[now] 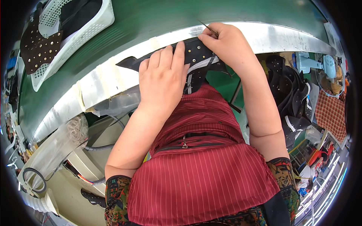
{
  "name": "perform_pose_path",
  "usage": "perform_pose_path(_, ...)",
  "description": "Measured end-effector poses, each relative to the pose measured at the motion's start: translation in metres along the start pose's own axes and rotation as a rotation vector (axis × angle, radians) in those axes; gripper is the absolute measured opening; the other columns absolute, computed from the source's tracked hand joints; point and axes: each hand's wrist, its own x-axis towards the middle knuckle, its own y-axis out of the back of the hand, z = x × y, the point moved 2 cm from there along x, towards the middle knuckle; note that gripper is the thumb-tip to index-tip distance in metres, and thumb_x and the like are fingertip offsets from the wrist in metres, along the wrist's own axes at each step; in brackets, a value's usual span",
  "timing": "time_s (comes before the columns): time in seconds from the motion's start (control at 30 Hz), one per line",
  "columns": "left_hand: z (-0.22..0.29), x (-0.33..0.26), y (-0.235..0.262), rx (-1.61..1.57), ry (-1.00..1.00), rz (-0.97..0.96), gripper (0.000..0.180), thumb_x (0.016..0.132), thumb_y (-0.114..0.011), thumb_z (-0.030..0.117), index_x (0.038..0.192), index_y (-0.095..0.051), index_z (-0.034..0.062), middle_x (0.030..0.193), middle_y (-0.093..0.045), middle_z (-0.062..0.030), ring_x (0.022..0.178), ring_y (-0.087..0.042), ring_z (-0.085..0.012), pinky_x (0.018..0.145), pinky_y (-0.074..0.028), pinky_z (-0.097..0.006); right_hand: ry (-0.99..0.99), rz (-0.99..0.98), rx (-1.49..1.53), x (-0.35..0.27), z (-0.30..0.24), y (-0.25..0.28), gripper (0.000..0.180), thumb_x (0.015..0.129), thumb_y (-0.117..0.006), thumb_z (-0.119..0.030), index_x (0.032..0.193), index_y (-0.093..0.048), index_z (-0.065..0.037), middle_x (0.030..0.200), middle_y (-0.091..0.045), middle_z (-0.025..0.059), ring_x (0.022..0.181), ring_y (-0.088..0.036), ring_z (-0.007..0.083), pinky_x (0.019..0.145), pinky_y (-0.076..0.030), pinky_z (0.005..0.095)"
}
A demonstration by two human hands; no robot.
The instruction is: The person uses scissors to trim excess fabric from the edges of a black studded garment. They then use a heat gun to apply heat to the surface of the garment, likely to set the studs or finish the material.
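Working left to right, lay your left hand (161,80) flat, fingers unclenched, to steady the black studded piece (193,51) overhanging the worktop's near metal edge (130,79), and angle the slender pointed tool (207,27), pinched in your right hand (229,42), away from the holding fingers.

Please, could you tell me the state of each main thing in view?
Left hand: laid flat on black studded piece
Right hand: closed around thin dark tool
Thin dark tool: pointed end exposed
Black studded piece: lying across metal table edge, partly overhanging
White basket: holding dark pieces
Black pieces at right: heaped
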Motion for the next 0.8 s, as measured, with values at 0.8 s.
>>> perform_pose_path(0.8, 0.02, 0.023, -0.003, 0.262, -0.059, -0.162, 0.047, 0.079, -0.066, 0.037, 0.123, -0.061, 0.0202, 0.085, -0.048, -0.0025, 0.079, -0.053, -0.0169, 0.061, -0.047, -0.029, -0.085, 0.042, 0.13, -0.006, 0.003, 0.008, 0.025, 0.082, -0.057, -0.016, 0.099, -0.059, 0.003, 0.081, -0.065, 0.0168, 0.073, -0.063, 0.0274, 0.07, -0.049, 0.0348)
